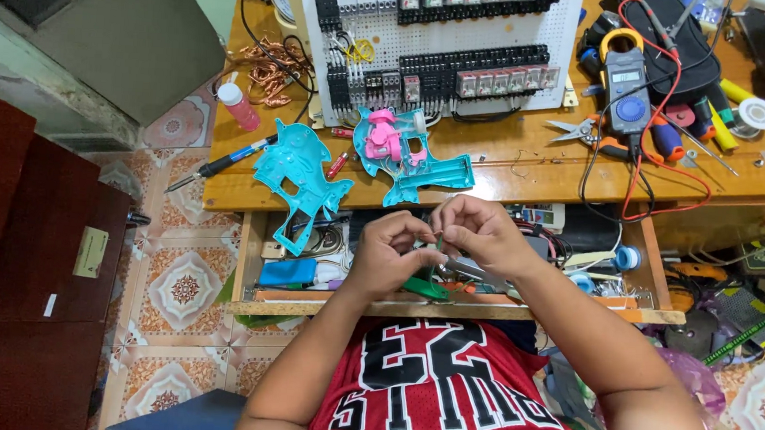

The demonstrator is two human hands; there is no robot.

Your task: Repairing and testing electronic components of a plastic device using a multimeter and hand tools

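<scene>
Left hand (391, 249) and right hand (479, 232) meet at frame centre, both pinching tiny thin green part (437, 245) over open drawer. Two turquoise plastic toy shells (295, 170) lie above on wooden surface (527, 166).

You're in a sleeveless red jersey (442, 396) with big black, white-edged lettering and black-white trim at the armholes. Both arms bare to the shoulder. Left hand (391, 253), right hand (479, 232): no gloves, rings or watch.
</scene>
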